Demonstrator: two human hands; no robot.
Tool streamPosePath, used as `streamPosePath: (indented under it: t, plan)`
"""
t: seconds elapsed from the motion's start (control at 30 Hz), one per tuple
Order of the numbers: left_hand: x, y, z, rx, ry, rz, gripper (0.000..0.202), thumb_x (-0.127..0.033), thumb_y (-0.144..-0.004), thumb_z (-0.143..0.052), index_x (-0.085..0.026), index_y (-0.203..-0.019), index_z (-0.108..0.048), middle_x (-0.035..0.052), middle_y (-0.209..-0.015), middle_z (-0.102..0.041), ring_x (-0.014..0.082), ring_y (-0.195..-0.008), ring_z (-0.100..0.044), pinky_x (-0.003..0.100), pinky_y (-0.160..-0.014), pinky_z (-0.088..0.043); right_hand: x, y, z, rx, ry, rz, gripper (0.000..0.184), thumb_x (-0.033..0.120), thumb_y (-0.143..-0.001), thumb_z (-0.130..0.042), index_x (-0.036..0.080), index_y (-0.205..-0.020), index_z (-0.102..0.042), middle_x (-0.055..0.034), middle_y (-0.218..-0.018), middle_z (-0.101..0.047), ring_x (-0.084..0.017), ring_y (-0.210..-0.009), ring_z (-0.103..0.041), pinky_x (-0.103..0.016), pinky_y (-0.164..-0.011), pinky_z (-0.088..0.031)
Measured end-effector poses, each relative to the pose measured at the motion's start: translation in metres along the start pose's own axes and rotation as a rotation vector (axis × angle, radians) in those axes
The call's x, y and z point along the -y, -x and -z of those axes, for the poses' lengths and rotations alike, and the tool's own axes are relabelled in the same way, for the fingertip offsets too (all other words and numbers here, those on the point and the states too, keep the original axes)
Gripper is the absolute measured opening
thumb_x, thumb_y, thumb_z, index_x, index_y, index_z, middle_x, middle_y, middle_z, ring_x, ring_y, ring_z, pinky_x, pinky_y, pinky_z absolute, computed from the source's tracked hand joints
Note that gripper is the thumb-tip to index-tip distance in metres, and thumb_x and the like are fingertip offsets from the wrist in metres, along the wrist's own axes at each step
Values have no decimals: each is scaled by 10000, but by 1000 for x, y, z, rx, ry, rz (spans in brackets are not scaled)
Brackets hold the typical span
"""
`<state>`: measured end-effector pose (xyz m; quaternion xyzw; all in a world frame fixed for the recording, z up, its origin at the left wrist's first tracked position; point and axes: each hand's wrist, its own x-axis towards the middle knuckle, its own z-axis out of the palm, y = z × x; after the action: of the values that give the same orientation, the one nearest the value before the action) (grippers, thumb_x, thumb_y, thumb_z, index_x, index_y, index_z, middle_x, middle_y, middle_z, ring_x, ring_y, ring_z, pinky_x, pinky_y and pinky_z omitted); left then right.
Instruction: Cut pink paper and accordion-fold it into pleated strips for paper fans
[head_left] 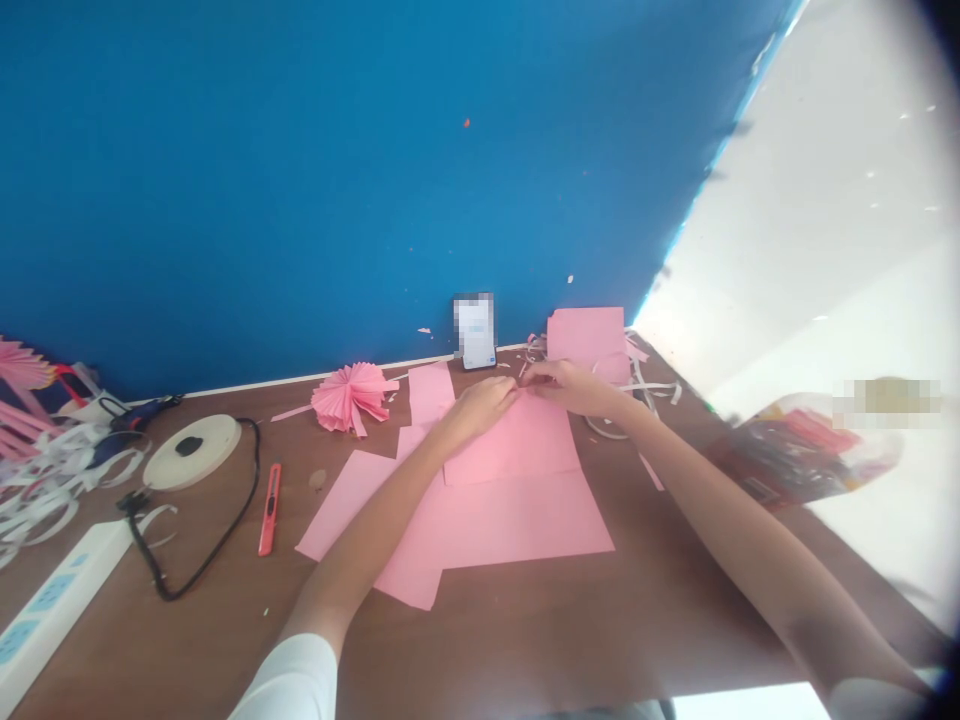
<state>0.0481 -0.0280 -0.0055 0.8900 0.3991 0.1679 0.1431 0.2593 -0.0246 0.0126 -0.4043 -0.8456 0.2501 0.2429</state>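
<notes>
Both my hands meet at the far edge of a pink paper sheet [517, 440], which lies over other pink sheets [525, 525] on the brown table. The fingers of my left hand [486, 403] are drawn together on that edge. Close beside it, my right hand [570, 386] pinches the same edge from the right. The fingertips are small in view, and the fold of paper between them is partly hidden. To the left of the sheets lies a pleated pink paper rosette [352, 398].
A phone [475, 330] leans on the blue wall. More pink paper [586, 334] stands at the back right. On the left lie a red utility knife [270, 510], a white tape roll [192, 452], a black cable [225, 550], a power strip [64, 605] and tangled white strips [52, 490].
</notes>
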Motion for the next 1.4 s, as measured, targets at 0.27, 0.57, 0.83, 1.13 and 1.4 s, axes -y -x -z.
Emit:
streamPosePath:
  t: [0.27, 0.57, 0.83, 1.13, 1.4]
  plan:
    - [3, 2, 2, 95, -1, 39, 354, -390, -1012, -242, -203, -862, -502, 30, -828, -589, 184, -736, -541, 283, -661, -353, -2, 2, 2, 60, 70, -32, 214, 312, -874, -458, 194, -819, -628, -36, -807, -657, -171, -725, -561, -280, -657, -370]
    - [3, 7, 6, 86, 43, 79, 381, -503, -991, -270, -220, -867, -494, 11, -765, -582, 172, -659, -535, 271, -589, -302, 0, 1, 3, 33, 108, -85, 228, 345, -872, -482, 194, -750, -601, -18, -734, -623, -153, -669, -521, -268, -610, -322]
    - [11, 6, 9, 46, 53, 64, 389, -475, -1002, -240, -217, -851, -489, 21, -810, -607, 181, -710, -556, 277, -625, -325, -4, 1, 5, -35, 77, -92, 456, 528, -887, -448, 186, -588, -487, 1, -571, -500, -126, -561, -420, -272, -553, -276]
    - [10, 6, 11, 86, 141, 69, 388, -536, -979, -291, -221, -910, -506, 0, -805, -605, 170, -720, -558, 257, -641, -339, 0, 2, 4, -36, -27, -251, 597, 710, -855, -379, 197, -549, -381, 13, -537, -405, -128, -566, -410, -271, -541, -299]
    - [13, 5, 10, 122, 121, 124, 401, -606, -908, -433, -228, -975, -547, 9, -852, -645, 185, -749, -583, 251, -627, -343, -1, 5, 3, -33, -329, -431, 577, 722, -770, -538, 187, -559, -494, -12, -523, -513, -133, -531, -494, -268, -532, -394]
